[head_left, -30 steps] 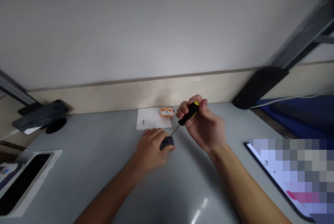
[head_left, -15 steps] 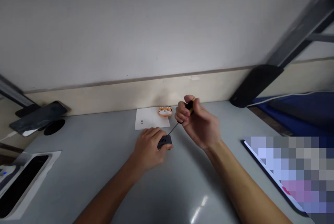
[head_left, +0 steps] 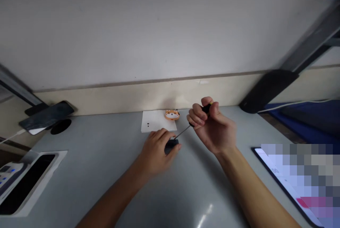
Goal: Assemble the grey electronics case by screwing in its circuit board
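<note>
My left hand [head_left: 158, 151] grips a small dark box with slots [head_left: 171, 145], thumb on the near side and fingers over the far side. My right hand [head_left: 212, 125] is wrapped round the black and yellow handle of a screwdriver [head_left: 183, 131]. Its thin metal shaft slants down to the left, and the tip meets the far edge of the box. Whether it sits in a screw I cannot tell. Behind the box lies a white sheet of paper [head_left: 156, 116] with a few tiny black pieces [head_left: 148, 124] on it.
An orange animal-face case [head_left: 172, 115] rests at the paper's right edge. A phone on a stand [head_left: 47, 116] is at the far left, with a black phone-like slab [head_left: 29, 182] nearer. A tablet [head_left: 281, 182] lies right. A black post foot [head_left: 265, 89] stands against the wall.
The view has shifted slightly, moving everything a little to the right. My right hand has turned and drawn slightly away from the box, still holding the screwdriver. My left hand keeps its grip.
</note>
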Action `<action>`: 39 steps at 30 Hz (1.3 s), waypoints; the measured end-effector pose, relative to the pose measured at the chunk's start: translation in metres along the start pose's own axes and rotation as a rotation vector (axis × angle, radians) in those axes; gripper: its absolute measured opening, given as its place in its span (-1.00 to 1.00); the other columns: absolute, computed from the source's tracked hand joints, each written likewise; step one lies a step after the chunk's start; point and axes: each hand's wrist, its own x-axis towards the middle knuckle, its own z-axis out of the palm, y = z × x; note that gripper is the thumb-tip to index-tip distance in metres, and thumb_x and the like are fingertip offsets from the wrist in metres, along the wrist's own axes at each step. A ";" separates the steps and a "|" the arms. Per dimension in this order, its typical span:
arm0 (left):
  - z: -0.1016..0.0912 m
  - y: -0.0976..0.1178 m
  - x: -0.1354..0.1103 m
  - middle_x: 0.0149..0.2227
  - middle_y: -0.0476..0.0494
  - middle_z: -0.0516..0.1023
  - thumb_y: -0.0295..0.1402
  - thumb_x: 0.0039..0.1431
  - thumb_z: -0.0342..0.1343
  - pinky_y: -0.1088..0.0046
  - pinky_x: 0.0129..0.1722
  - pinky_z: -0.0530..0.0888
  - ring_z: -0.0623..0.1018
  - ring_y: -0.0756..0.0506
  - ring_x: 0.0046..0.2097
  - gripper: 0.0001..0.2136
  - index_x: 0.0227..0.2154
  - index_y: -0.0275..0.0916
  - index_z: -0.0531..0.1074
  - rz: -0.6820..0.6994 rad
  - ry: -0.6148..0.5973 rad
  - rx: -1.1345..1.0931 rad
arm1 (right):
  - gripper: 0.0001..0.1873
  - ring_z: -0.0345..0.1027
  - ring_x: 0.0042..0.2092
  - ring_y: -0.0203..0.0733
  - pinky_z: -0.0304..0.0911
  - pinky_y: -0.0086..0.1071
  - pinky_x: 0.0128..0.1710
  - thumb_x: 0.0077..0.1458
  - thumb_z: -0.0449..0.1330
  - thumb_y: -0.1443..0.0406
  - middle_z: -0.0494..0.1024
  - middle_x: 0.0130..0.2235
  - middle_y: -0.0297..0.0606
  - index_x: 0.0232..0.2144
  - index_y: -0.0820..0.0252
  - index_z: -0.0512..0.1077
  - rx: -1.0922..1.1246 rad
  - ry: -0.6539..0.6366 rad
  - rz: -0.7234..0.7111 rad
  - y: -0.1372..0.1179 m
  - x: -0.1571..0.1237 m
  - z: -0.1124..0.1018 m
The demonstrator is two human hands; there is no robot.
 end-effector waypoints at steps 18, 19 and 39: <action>-0.013 -0.009 0.010 -0.24 -0.08 0.57 -0.37 0.28 0.15 0.28 -0.08 0.47 0.56 -0.10 -0.14 -0.93 -0.29 -0.14 0.53 -0.054 0.133 -0.081 | -0.84 -0.09 -0.48 -0.24 0.10 -0.33 -0.49 0.27 0.18 0.11 -0.06 -0.46 -0.40 -0.31 -0.01 0.39 -0.027 0.049 -0.056 -0.004 -0.001 -0.004; -0.017 -0.016 0.012 -0.24 -0.08 0.56 -0.38 0.28 0.14 0.29 -0.08 0.47 0.55 -0.09 -0.16 -0.93 -0.29 -0.14 0.52 -0.064 0.162 -0.080 | -0.84 -0.10 -0.48 -0.23 0.09 -0.32 -0.49 0.28 0.17 0.09 -0.06 -0.46 -0.40 -0.31 -0.02 0.39 -0.052 0.057 -0.068 -0.005 -0.001 -0.005; -0.004 -0.109 0.010 -0.15 -0.14 0.52 -0.40 0.29 0.16 0.23 0.04 0.41 0.43 -0.16 -0.04 -0.88 -0.20 -0.16 0.60 -0.137 0.173 0.302 | -0.85 -0.05 -0.47 -0.20 0.07 -0.29 -0.45 0.26 0.14 0.08 -0.02 -0.45 -0.39 -0.30 -0.03 0.35 -0.194 0.084 -0.046 0.011 0.006 -0.014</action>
